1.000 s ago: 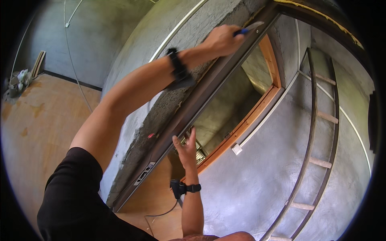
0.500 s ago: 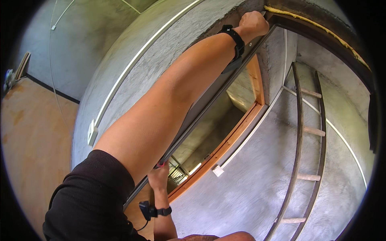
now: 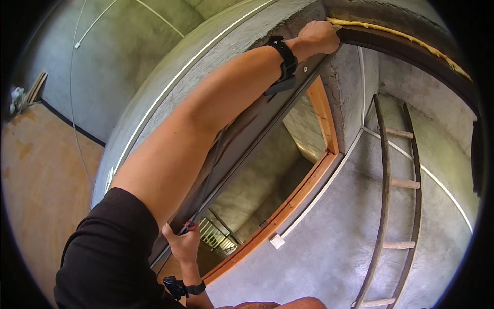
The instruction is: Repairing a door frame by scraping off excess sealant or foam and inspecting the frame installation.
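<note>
My left hand (image 3: 317, 38), fingers closed, is at the upper corner of a dark door frame (image 3: 288, 103). A small greyish tip shows beside its fingers, but what it holds is mostly hidden. A bead of yellow foam (image 3: 391, 27) runs along the gap above the frame's top piece. Lower down, beneath my left arm, my right hand (image 3: 185, 246) is closed around a thin dark rod (image 3: 211, 172) with a red part (image 3: 190, 225). The rod lies along the frame's side, and its upper end goes behind my left forearm. Both wrists wear black straps.
A wooden ladder (image 3: 385, 201) leans against the grey wall at right. An orange wooden window frame (image 3: 288, 213) sits beyond the doorway, with a white box (image 3: 277, 241) and conduit beside it. At far left, boards (image 3: 37, 87) stand above a tan floor (image 3: 46, 170).
My view has shifted a little. My left hand stays at the frame corner. My right hand has moved down and left, and the dark rod along the frame now shows.
</note>
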{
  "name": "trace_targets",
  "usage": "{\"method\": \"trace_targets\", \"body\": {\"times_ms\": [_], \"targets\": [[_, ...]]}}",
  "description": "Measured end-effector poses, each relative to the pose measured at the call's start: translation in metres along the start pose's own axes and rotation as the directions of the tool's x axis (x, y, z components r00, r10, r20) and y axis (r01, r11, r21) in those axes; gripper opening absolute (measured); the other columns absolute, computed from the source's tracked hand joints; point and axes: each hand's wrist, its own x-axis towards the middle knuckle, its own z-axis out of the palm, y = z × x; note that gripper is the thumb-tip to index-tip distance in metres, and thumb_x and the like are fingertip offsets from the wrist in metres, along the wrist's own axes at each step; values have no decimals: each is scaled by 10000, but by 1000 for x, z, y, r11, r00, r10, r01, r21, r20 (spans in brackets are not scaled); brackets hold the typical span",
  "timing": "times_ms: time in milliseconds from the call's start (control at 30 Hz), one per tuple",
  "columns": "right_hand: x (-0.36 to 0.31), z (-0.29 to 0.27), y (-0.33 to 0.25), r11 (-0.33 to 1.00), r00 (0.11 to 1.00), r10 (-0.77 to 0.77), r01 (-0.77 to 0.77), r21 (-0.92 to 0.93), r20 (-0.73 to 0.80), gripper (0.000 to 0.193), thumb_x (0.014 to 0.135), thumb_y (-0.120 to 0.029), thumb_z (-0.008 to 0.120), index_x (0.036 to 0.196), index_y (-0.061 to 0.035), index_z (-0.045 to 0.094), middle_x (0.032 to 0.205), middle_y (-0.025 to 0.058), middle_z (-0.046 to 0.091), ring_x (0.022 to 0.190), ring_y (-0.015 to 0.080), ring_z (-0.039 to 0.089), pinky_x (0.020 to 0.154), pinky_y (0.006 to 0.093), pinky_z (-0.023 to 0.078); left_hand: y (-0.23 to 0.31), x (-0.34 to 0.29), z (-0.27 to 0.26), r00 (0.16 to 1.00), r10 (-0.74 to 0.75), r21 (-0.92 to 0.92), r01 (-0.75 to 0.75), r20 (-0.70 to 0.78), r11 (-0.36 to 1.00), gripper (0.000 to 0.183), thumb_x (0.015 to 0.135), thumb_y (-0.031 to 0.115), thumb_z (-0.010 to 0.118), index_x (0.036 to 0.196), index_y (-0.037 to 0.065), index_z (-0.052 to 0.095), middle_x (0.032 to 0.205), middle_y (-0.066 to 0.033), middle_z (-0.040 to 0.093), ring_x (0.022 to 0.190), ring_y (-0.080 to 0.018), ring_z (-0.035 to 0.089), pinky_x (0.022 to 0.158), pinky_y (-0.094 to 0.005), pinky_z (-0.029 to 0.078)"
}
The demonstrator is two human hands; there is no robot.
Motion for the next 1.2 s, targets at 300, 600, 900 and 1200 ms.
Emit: {"method": "trace_targets", "body": {"times_ms": [300, 600, 900, 1200], "targets": [[-2, -2, -9, 989, 992, -121, 119, -87, -20, 599, 661, -320, 822, 1060, 25, 538, 951, 182, 599, 874, 369, 602, 749, 419, 492, -27, 43, 23, 995, -86, -12, 85, -58, 996, 390, 834, 316, 604, 1049, -4, 665, 1028, -207, 664, 951, -340, 653, 809, -383, 525], [-1, -7, -10, 959, 966, -246, 231, -162, -74, 539, 663, -277, 818, 1007, 32, 540, 901, 194, 597, 837, 389, 595, 727, 423, 494, -5, 62, 35, 993, -76, 8, 77, -93, 997, 344, 822, 253, 600, 1068, 24, 674, 1078, -191, 658, 1019, -333, 634, 857, -379, 507], [-3, -13, -6, 995, 999, -2, -2, -96, -46, 443, 764, -260, 756, 1033, 23, 544, 945, 156, 614, 900, 327, 614, 788, 376, 489, 19, 59, 45, 992, -127, -184, 129, 21, 974, 305, 779, 203, 602, 1004, 18, 692, 1026, -184, 674, 1013, -292, 647, 835, -369, 521], [-5, -15, -4, 999, 999, 33, -33, -40, 3, 431, 778, -259, 744, 1037, 22, 545, 960, 151, 615, 910, 317, 613, 794, 371, 487, 27, 55, 62, 987, -151, -94, 145, -62, 985, 330, 777, 213, 649, 1069, 62, 681, 1070, -159, 664, 1020, -294, 642, 845, -351, 519]]}}
